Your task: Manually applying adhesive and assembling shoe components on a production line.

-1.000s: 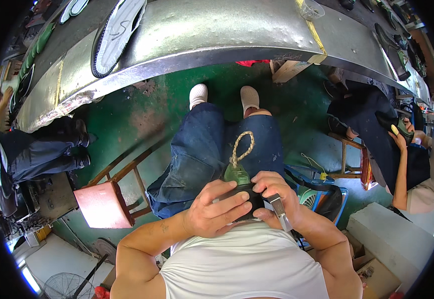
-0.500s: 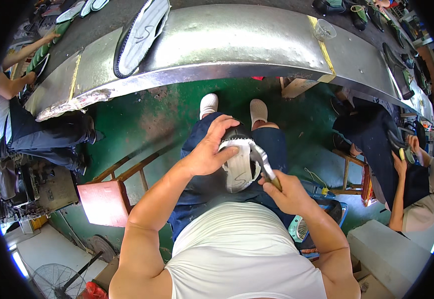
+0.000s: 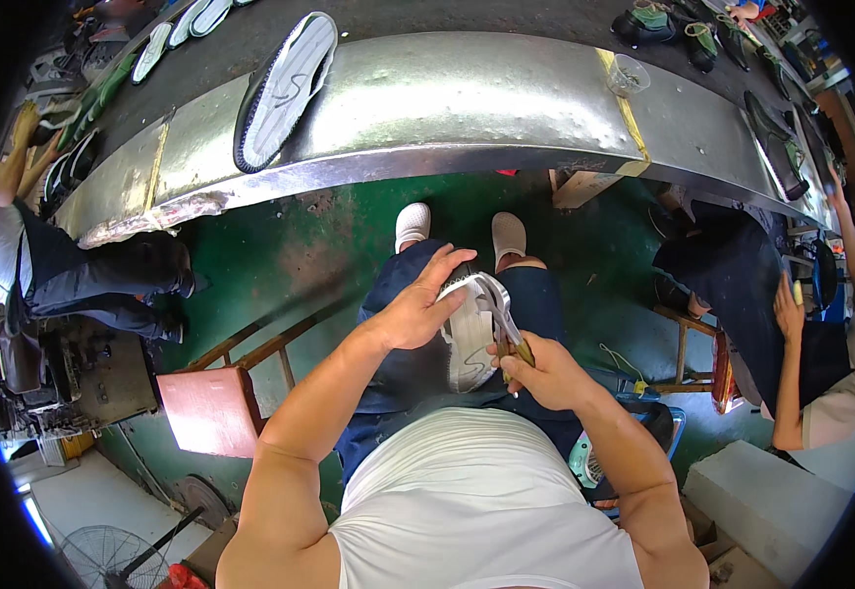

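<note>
Now the left hand (image 3: 417, 309) holds a white shoe sole-up (image 3: 468, 339) mid-frame, while the right hand (image 3: 537, 371) grips metal pliers (image 3: 499, 312) there. I think pulling needs a firm grip.

Bright, even daylight fills the scene, and most of it is sharp. The curved metal bench (image 3: 467, 108) throws back a broad, soft glare along its top, while the green floor (image 3: 290, 255) beneath it lies in deeper shade. Blue-white light blows out at the lower left and far right edges. The fisheye bends straight lines strongly toward the rim, where a black border closes the frame and detail smears. The centre, over the lap, stays crisp with faint shadows.
</note>
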Demonstrator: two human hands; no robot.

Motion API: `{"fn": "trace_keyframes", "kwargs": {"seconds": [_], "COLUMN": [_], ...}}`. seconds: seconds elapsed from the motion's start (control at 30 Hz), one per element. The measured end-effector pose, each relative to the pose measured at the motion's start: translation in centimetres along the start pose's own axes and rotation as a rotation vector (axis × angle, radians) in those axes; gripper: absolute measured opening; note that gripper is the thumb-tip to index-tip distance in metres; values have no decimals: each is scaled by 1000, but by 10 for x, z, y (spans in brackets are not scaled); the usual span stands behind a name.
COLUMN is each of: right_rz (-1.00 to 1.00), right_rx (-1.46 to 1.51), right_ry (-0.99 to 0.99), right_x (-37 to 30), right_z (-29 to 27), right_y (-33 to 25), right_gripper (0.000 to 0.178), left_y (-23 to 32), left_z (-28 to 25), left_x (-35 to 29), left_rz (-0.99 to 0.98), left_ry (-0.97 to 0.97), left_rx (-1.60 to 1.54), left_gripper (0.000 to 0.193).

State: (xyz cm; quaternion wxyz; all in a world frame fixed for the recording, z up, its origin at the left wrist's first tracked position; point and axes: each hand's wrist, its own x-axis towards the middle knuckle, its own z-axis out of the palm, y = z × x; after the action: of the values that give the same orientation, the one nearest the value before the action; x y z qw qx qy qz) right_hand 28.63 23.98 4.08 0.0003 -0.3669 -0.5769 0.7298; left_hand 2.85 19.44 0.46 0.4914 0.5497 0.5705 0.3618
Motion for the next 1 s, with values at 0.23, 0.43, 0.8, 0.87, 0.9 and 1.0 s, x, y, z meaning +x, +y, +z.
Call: {"fn": "trace_keyframes", "kwargs": {"seconds": [0.23,0.43,0.8,0.87,0.9,1.0], "right_rz": [-310,-551,-186,-237,-239,-388], "right_rx": [-679,-885,-1212,-945,-947,-655], "right_ry": [262,418,346,157,157,47], "right_x": [21,46,-11,-18,-28,-62], "right_z": [-4,-7,0,-13,-17,-26], "right_y": [10,34,-5,-10,-11,1], "right_gripper": [20,25,23,19,19,34], "left_y": [-15,-31,-11,-3,2,42], "left_z": [7,7,23,21,19,18], "left_x": [-2,-3,-8,-9,-14,-27], "left_rz": [12,-14,-110,-67,22,254], "left_ry": [142,179,178,194,237,228], "left_rx": [-54,-239,-541,-441,-256,4], "left_gripper": [50,54,44,44,45,48]}}
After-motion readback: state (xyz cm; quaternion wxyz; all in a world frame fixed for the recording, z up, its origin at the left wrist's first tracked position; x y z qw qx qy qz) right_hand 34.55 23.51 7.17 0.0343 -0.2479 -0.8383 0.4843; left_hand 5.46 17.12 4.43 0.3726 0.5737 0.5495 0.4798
